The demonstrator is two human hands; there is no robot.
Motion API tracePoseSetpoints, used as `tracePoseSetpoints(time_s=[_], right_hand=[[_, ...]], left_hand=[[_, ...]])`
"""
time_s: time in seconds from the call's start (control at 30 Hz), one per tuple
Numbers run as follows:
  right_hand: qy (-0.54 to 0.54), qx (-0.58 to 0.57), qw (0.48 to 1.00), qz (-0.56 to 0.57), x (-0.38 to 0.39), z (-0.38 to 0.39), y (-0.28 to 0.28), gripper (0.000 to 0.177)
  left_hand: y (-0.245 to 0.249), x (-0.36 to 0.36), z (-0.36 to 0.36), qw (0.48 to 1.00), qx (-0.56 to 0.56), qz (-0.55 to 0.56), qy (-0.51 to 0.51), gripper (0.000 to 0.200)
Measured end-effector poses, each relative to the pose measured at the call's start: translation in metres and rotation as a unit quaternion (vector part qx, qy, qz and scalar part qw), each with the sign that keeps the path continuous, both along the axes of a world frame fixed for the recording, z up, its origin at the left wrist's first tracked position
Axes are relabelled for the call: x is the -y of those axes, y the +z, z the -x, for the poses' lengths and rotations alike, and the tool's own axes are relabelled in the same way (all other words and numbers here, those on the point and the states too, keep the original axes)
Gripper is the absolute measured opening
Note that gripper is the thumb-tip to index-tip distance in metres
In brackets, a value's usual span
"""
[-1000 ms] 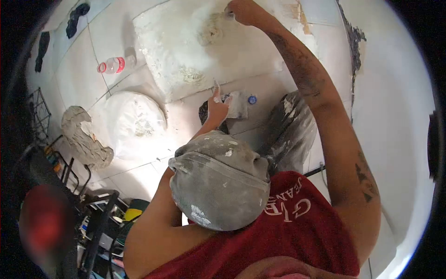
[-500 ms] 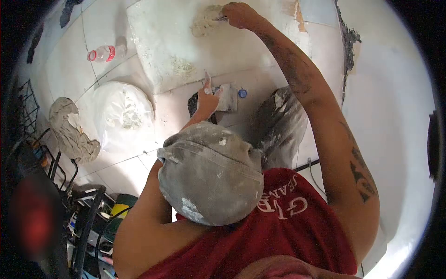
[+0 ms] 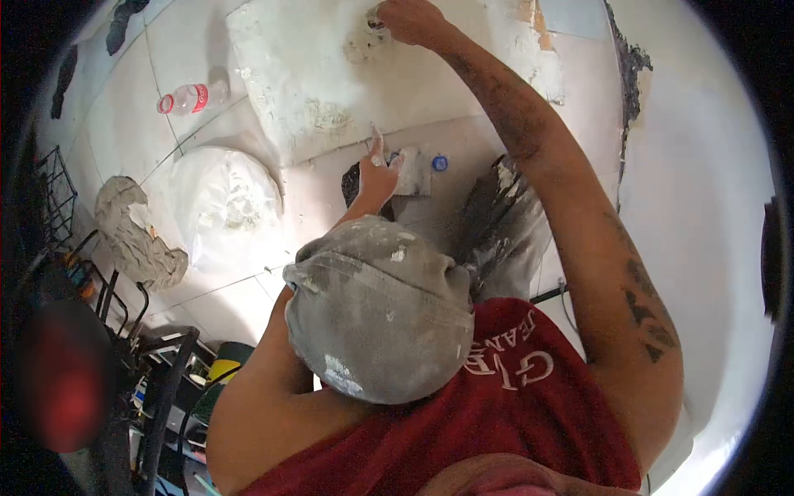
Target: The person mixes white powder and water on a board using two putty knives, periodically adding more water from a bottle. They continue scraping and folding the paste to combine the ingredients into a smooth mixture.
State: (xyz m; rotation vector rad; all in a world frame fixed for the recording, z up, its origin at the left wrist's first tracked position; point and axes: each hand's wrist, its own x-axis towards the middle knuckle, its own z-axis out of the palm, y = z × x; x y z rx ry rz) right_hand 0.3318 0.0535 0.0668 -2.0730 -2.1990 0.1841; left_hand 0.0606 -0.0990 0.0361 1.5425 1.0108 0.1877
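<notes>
We saw the right hand [image 3: 411,20] stretched far forward, clenched on a small tool [image 3: 374,15] too hidden to identify. The tool's tip met a plaster lump [image 3: 361,45] just left of that hand, on a white board [image 3: 289,74]. Nearer the body, the left hand [image 3: 379,172] gripped a plaster-caked trowel [image 3: 412,174]. A blue cap [image 3: 440,163] lay just right of it, and a plastic bottle [image 3: 188,98] well to its left.
</notes>
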Motion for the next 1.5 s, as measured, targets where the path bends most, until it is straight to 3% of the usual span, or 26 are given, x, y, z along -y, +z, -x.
tracePoseSetpoints(time_s=[0.07, 0.1, 0.13, 0.17, 0.23, 0.27, 0.3, 0.4, 0.43, 0.5, 0.53, 0.6, 0.63, 0.7, 0.73, 0.8, 0.9, 1.07, 1.23, 1.3, 1.37, 1.5], right_hand=[[0.026, 0.052, 0.996, 0.069, 0.014, 0.0, 0.013, 0.013], [0.05, 0.077, 0.992, 0.089, 0.008, 0.0, 0.021, 0.009], [0.051, 0.054, 0.994, 0.08, 0.008, 0.001, 0.028, 0.008], [0.052, 0.027, 0.995, 0.078, 0.014, 0.0, 0.031, 0.008], [0.065, 0.056, 0.993, 0.075, 0.017, -0.006, 0.026, 0.015], [0.054, 0.041, 0.995, 0.078, 0.017, -0.006, 0.031, 0.017], [0.041, 0.028, 0.995, 0.084, 0.021, -0.007, 0.04, 0.019], [-0.008, 0.007, 0.994, 0.11, 0.022, -0.021, 0.063, 0.026], [-0.031, 0.004, 0.992, 0.125, 0.026, -0.026, 0.071, 0.028], [-0.032, 0.015, 0.995, 0.098, 0.025, -0.04, 0.082, 0.031], [-0.032, 0.021, 0.996, 0.08, 0.02, -0.048, 0.085, 0.032], [0.038, 0.052, 0.998, 0.023, 0.004, -0.064, 0.071, 0.025], [0.076, 0.065, 0.995, -0.007, -0.004, -0.067, 0.067, 0.022], [0.026, 0.029, 0.998, 0.058, -0.02, -0.058, 0.077, 0.024], [0.002, 0.009, 0.996, 0.091, -0.025, -0.053, 0.08, 0.025], [-0.018, 0.03, 0.996, 0.079, -0.034, -0.052, 0.054, 0.032], [-0.029, -0.009, 0.995, 0.091, -0.034, -0.041, 0.041, 0.035], [0.006, -0.012, 0.997, 0.077, -0.017, -0.025, 0.046, 0.026], [-0.006, 0.061, 0.994, 0.096, -0.003, -0.015, 0.039, 0.024], [0.0, 0.041, 0.995, 0.094, 0.009, -0.008, 0.043, 0.025], [-0.001, 0.014, 0.995, 0.094, 0.026, -0.001, 0.048, 0.026], [-0.086, -0.002, 0.987, 0.134, 0.056, 0.007, 0.054, 0.032]], left_hand=[[-0.051, 0.004, 0.009, 0.996, 0.022, 0.088, -0.016, 0.072], [-0.095, 0.01, 0.021, 0.976, -0.028, -0.163, -0.14, 0.069], [-0.096, 0.011, 0.026, 0.917, -0.08, -0.321, -0.224, 0.069], [-0.103, 0.013, 0.032, 0.823, -0.125, -0.482, -0.275, 0.068], [-0.046, 0.01, 0.022, 0.885, -0.1, -0.408, -0.199, 0.072], [-0.022, 0.004, 0.01, 0.966, -0.033, -0.24, -0.089, 0.073], [-0.003, 0.0, 0.001, 0.997, 0.043, -0.058, 0.025, 0.074], [0.048, -0.022, -0.005, 0.985, -0.115, 0.096, -0.088, 0.078], [0.034, -0.015, 0.003, 0.991, -0.063, -0.088, -0.082, 0.066], [0.051, -0.025, 0.012, 0.996, -0.086, -0.005, -0.035, 0.068], [0.023, -0.028, 0.032, 0.987, -0.116, -0.106, -0.023, 0.062], [0.037, -0.072, 0.053, 0.99, 0.023, -0.035, 0.137, 0.064], [0.044, -0.1, 0.06, 0.968, 0.091, -0.048, 0.231, 0.068], [0.065, -0.157, 0.073, 0.907, 0.179, -0.137, 0.356, 0.077], [0.084, -0.176, 0.075, 0.894, 0.06, -0.27, 0.351, 0.081], [0.079, -0.22, 0.083, 0.849, 0.018, -0.375, 0.372, 0.088], [0.04, -0.257, 0.093, 0.827, 0.001, -0.434, 0.357, 0.076], [-0.008, -0.305, 0.104, 0.858, 0.109, -0.363, 0.347, 0.066], [-0.031, -0.327, 0.104, 0.876, 0.174, -0.315, 0.321, 0.058], [-0.016, -0.315, 0.095, 0.893, 0.14, -0.324, 0.279, 0.055], [0.034, -0.287, 0.067, 0.911, 0.053, -0.349, 0.214, 0.048], [0.066, -0.265, 0.03, 0.901, -0.029, -0.418, 0.115, 0.044]])
